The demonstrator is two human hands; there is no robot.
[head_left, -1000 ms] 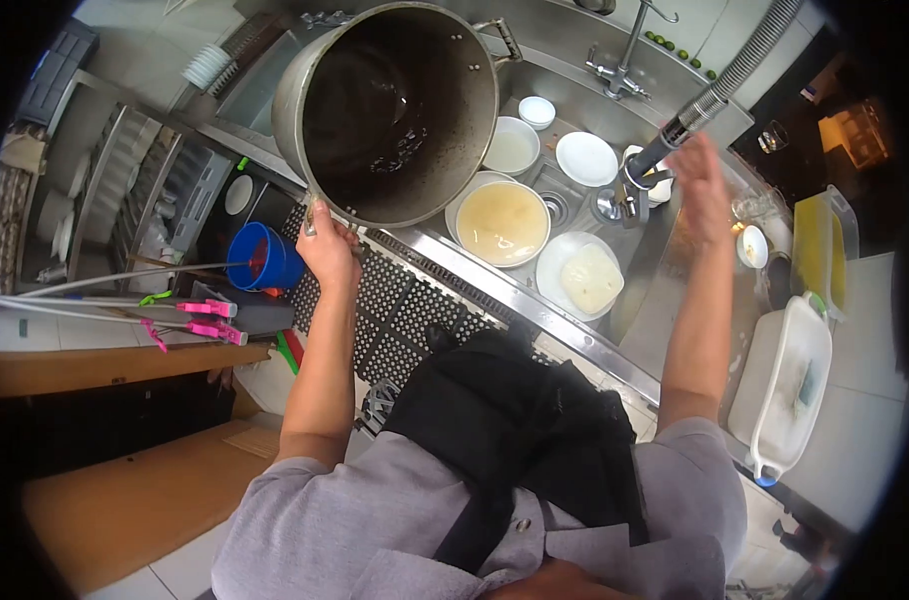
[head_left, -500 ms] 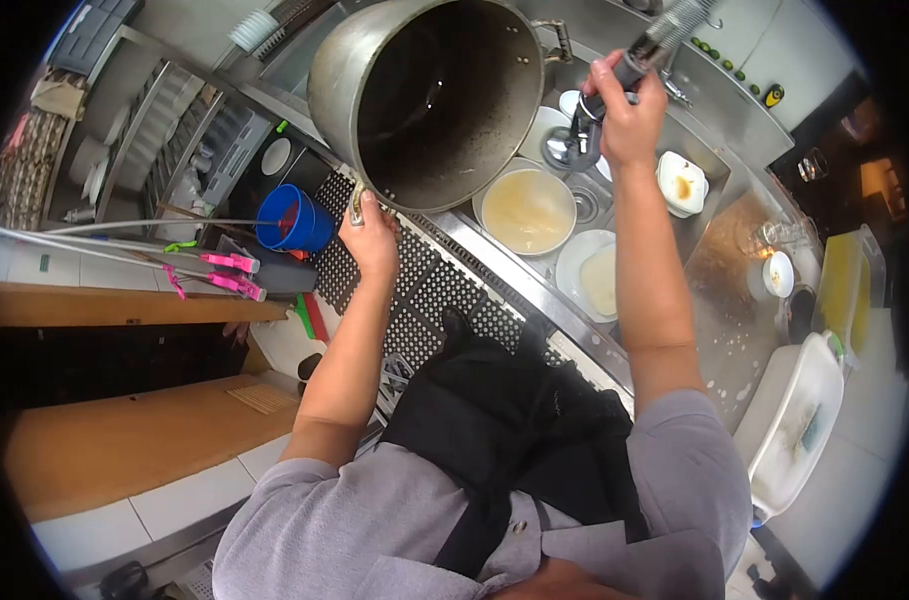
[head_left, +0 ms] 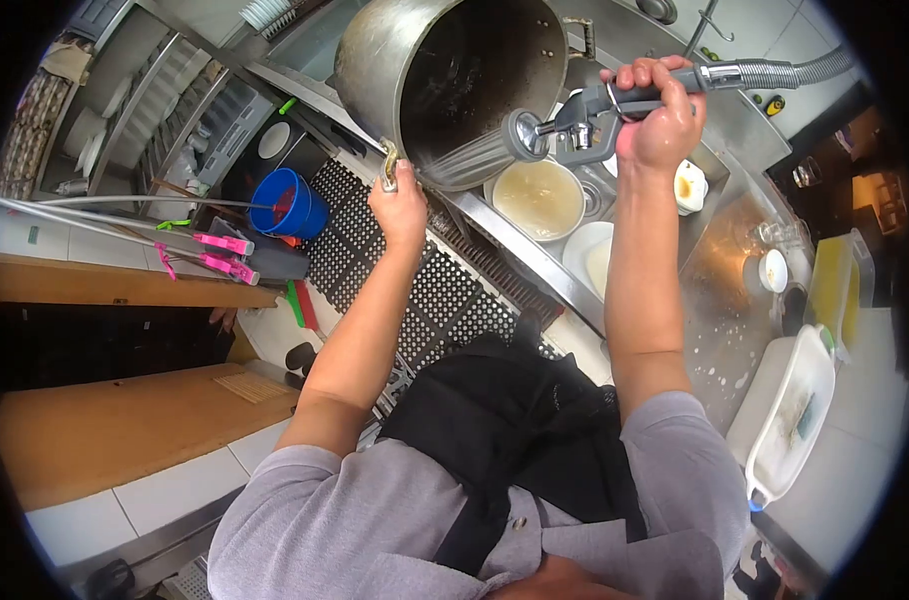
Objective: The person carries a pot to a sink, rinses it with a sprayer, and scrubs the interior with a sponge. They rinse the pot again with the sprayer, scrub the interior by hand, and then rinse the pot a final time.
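Commercial kitchen, dishwashing station: a long stainless-steel sink (head_left: 531, 266) holds soiled bowls (head_left: 540, 195) and plates (head_left: 595, 262), a flexible metal spray hose (head_left: 775, 72) jets water into an oversized stockpot (head_left: 455, 70), and perforated black rubber matting (head_left: 445, 290) covers the floor. Racks of stacked crockery (head_left: 93, 150) line the wall at left. The worker wears a black apron (head_left: 505, 420).

**Stockpot tipped on its side, sprayer aimed into it**

The large grey metal stockpot (head_left: 455, 80) lies tipped over above the sink, its open mouth facing the person and its inside dark and stained. The left hand (head_left: 400, 200) grips its near side handle. The pre-rinse spray nozzle (head_left: 565, 120), on a ribbed metal hose (head_left: 785, 72), is clenched in the right hand (head_left: 660, 125). Its round head points at the pot's lower rim, and a fan of water leaves it.
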